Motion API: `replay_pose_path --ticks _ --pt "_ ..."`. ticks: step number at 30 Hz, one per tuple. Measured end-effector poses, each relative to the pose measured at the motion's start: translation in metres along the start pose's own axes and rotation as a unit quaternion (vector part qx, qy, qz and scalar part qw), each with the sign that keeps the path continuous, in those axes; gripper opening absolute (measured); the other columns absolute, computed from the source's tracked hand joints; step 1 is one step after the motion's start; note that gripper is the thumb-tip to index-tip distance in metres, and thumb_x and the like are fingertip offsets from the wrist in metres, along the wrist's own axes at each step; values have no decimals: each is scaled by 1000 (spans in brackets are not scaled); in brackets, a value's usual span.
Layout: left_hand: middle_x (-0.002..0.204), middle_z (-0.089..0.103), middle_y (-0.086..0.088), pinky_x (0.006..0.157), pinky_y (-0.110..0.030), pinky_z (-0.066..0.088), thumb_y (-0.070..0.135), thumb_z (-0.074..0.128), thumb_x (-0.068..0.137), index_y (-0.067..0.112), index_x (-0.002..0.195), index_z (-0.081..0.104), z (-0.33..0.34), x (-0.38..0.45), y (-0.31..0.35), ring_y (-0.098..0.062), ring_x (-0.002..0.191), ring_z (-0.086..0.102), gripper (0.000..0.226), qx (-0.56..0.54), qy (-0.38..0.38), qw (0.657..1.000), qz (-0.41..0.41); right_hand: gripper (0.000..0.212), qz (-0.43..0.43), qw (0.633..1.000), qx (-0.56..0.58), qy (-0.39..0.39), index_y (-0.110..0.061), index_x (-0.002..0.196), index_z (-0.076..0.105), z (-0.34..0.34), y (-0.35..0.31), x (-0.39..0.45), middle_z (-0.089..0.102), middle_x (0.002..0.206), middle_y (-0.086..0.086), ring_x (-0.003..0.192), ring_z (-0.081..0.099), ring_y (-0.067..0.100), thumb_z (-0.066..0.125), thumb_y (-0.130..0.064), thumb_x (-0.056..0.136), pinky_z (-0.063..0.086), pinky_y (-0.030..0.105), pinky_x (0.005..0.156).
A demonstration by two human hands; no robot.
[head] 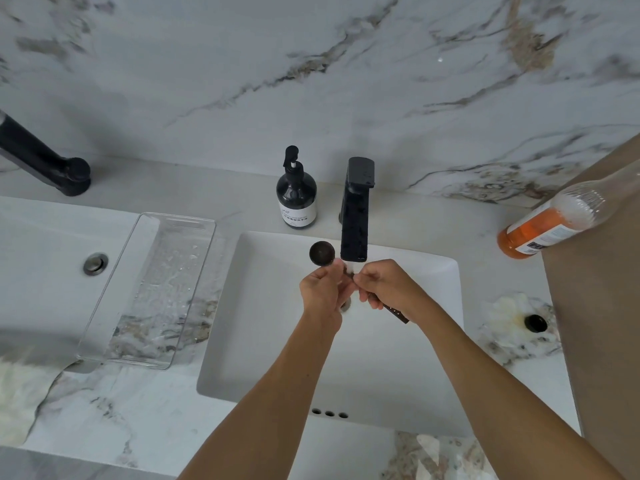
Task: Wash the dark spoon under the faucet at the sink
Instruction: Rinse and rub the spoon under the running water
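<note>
Washing is under way, by my judgement, not finished: you have the dark spoon (322, 253) over the basin of the sink (398, 358), and a pale stream shows just below the spout of the faucet (354, 223), falling onto the handle between your hands. The round bowl of the spoon sits left of the spout, clear of the stream (so it appears not to be under the water at this moment). Your left hand (323, 289) has its fingers curled round the neck just below the bowl; your right hand (384, 284) pinches the handle further down, with the tail of the handle emerging beyond that hand, low and to the right. The spoon thus lies slantwise across both hands, bowl up and left, tail down and right. Remaining, as far as can be judged: rinse the bowl and shut off the water. A soap bottle (296, 195) stands on the worktop (104, 393) just beside the faucet, untouched.
</note>
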State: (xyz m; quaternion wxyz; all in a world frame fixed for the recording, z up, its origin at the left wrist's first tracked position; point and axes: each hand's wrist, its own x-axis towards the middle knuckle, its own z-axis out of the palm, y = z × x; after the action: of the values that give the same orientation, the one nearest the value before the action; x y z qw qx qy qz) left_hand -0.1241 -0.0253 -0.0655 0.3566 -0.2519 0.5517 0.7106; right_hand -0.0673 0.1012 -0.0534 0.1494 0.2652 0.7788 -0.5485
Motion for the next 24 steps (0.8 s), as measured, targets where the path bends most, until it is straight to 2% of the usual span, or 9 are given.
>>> replay_pose_path --ticks 2,6,10,14,16,20,22,24 --pt "64 64 -10 75 -38 50 16 60 100 3 71 69 2 0 -1 -25 62 59 33 -7 3 1000 7 21 3 1000 -4 3 1 88 67 -2 2 -2 70 70 5 48 56 11 55 -12 99 47 23 51" --pt "69 68 -13 73 -33 62 24 61 100 -2 82 68 7 1 -2 -23 65 69 32 -9 13 1000 -3 22 -8 1000 -4 14 1 85 67 -5 5 -3 68 65 5 46 53 12 56 -12 99 44 25 49" --pt "77 71 -13 80 -31 59 9 68 94 -6 93 71 6 1 -3 -20 66 71 16 40 -32 999 -2 25 -17 1000 -4 11 -1 81 67 -8 9 -5 67 63 5 46 53 11 56 -14 100 44 24 48" --pt "79 70 -16 73 -28 60 8 59 99 -5 89 69 5 -1 -3 -23 68 68 20 10 -25 999 24 32 -15 1000 5 16 2 84 66 -8 5 -4 68 65 6 49 59 12 55 -23 101 49 24 52" --pt "73 70 -12 72 -30 61 13 56 102 -2 85 69 7 -2 -3 -22 67 69 26 -18 -8 1000 14 36 -11 999 -20 29 2 81 65 -6 2 -1 68 64 5 49 59 13 57 -28 99 49 24 52" --pt "74 72 -10 85 -32 59 10 65 96 1 81 70 5 -3 -5 -23 73 71 18 13 -27 1000 -3 40 -16 997 -59 48 -7 66 59 -2 1 3 62 57 5 45 52 16 59 -32 97 43 25 48" --pt "78 71 -14 90 -36 56 8 65 95 1 79 69 0 -1 -2 -29 78 69 18 25 -40 999 8 43 -18 997 -58 50 -8 66 58 0 1 3 62 56 5 44 53 16 59 -37 97 45 24 48" --pt "76 70 -14 89 -39 55 9 60 99 2 75 70 -3 0 1 -30 78 67 27 16 -39 999 20 41 -17 997 -57 40 -7 69 60 2 -3 3 63 59 6 47 56 17 58 -36 98 47 25 50"
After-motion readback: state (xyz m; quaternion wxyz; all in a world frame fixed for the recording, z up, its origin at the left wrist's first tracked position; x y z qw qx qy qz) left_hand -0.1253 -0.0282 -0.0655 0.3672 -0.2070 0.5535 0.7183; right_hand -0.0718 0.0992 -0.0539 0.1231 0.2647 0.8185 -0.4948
